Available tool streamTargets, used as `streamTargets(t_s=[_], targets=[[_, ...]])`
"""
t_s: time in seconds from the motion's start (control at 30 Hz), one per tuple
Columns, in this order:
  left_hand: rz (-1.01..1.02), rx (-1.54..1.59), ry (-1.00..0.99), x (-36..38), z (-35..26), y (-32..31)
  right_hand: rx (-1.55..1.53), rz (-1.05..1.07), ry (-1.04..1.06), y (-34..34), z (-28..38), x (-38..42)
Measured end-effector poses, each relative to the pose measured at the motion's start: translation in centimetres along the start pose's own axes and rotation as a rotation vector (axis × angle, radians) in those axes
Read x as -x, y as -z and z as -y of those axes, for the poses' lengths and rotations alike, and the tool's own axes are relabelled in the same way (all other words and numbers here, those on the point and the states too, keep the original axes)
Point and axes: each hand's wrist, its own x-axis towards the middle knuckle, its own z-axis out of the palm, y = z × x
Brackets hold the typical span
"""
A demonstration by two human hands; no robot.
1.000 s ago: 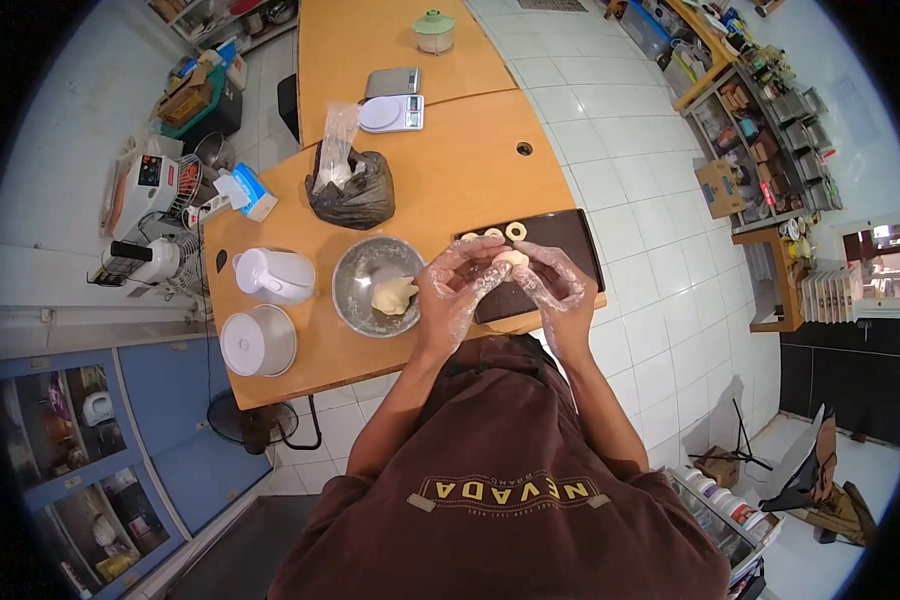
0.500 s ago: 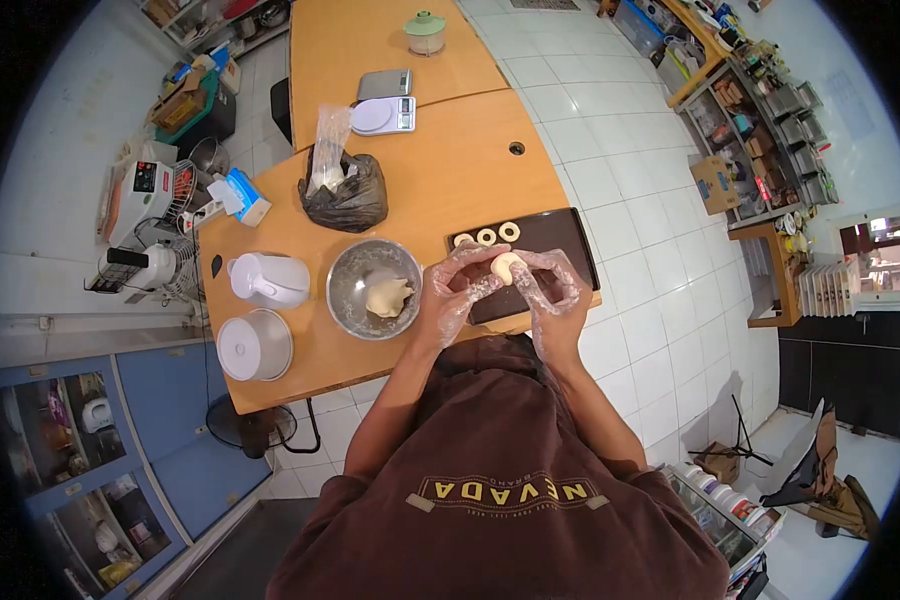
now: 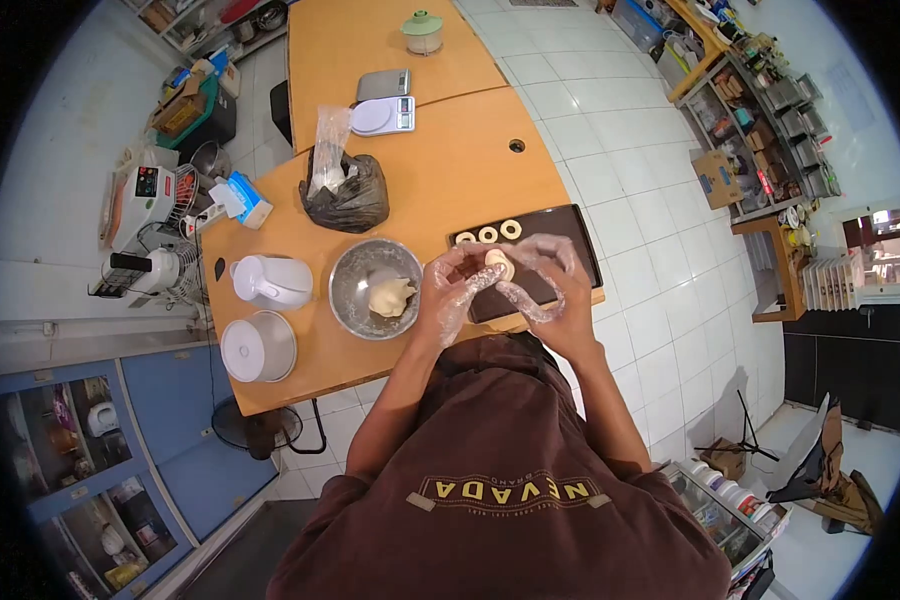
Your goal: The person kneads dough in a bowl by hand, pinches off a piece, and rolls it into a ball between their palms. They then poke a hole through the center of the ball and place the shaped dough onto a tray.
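My left hand (image 3: 452,290), in a clear floury glove, pinches a small piece of dough (image 3: 500,264) between thumb and fingers. Just right of it, my gloved right hand (image 3: 552,285) is open, its fingers curved and apart, the thumb tip close to the dough; contact is hard to tell. Both hands are above the near part of a dark baking tray (image 3: 570,235). Along the tray's far left lie small dough rings (image 3: 510,229). Left of my left hand stands a metal bowl (image 3: 345,300) with a lump of dough (image 3: 390,297) in it.
On the wooden table (image 3: 450,165) are a white pitcher (image 3: 272,281), a white lidded tub (image 3: 258,350), a black plastic bag (image 3: 355,200), a kitchen scale (image 3: 380,116) and a green-lidded container (image 3: 423,35). Shelves (image 3: 760,140) line the right wall.
My right hand has opened and drawn slightly right, away from the dough piece. The left hand keeps the dough, which has shifted a little left and is tilted differently.
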Motion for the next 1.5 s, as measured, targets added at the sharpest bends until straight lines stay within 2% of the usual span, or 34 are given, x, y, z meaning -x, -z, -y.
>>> streamTargets(t_s=[0.03, 0.13, 0.23, 0.53, 0.73, 0.93, 1.23, 1.5], targets=[[0.020, 0.070, 0.061, -0.1, 0.0, 0.2, -0.009, 0.002, -0.009, 0.2, 0.2, -0.3], [0.060, 0.151, 0.170, 0.4, -1.1, -0.2, -0.019, 0.060, 0.132, 0.5, 0.3, -1.0], [0.089, 0.125, 0.197, 0.3, -0.9, 0.5, -0.002, 0.140, 0.169, 0.8, -0.6, -0.7], [0.126, 0.367, 0.272, 0.6, -0.5, 1.2, -0.054, 0.052, 0.121, 0.3, -1.7, -0.7], [0.077, 0.313, 0.224, 0.7, -0.7, 1.1, -0.134, 0.061, 0.104, 0.1, -1.3, -0.9], [0.019, 0.147, 0.185, 0.3, -1.2, 1.2, -0.027, 0.052, 0.138, -0.3, -1.6, -0.4], [0.116, 0.098, 0.078, 0.3, -1.5, 0.4, -0.022, 0.030, 0.102, -0.1, -2.2, -0.4], [0.093, 0.153, 0.075, -0.2, -0.9, 0.9, -0.090, -0.004, 0.088, 0.0, -1.0, -0.9]])
